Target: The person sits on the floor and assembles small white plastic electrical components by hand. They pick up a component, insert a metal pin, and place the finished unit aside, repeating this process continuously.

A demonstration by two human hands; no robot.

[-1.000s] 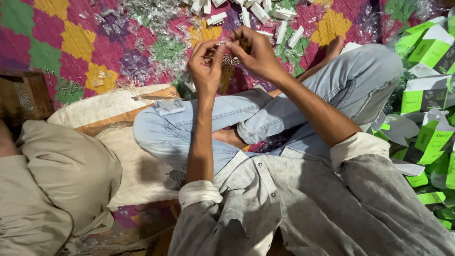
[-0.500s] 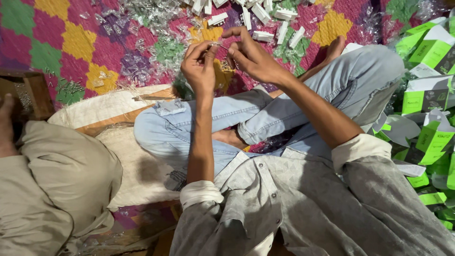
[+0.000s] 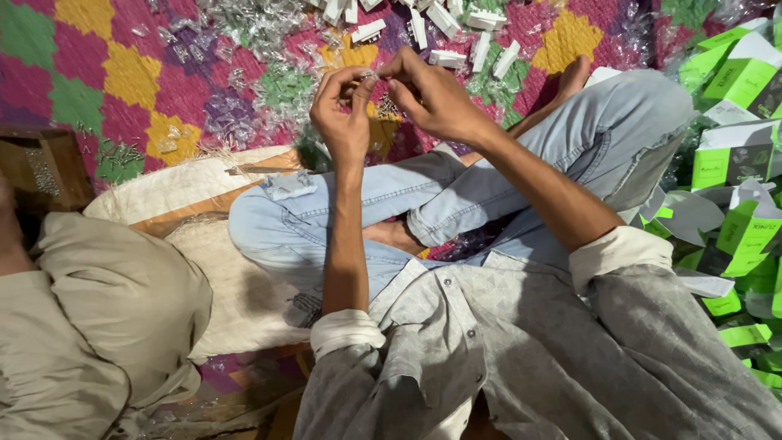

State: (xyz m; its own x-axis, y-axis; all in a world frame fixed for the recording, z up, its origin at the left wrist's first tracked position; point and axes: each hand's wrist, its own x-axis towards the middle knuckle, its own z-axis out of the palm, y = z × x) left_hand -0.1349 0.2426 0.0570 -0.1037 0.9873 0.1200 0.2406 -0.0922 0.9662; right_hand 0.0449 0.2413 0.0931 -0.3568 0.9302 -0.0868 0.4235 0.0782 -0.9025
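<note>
I sit cross-legged in light blue jeans on a patterned mat. My left hand and my right hand are raised together above my knees, their fingertips meeting on a tiny clear item. It is too small to make out in detail. Just beyond the hands lie several small white pieces and a scatter of clear plastic wrappers.
The mat has pink, yellow, green and purple diamonds. Green and white cartons are heaped at the right. Another person in beige clothing sits at the lower left by a brown box. A pale cushion lies under my left knee.
Both hands have stayed joined at the fingertips and shifted slightly, fingers working the small item. The person at the left has moved a little.
</note>
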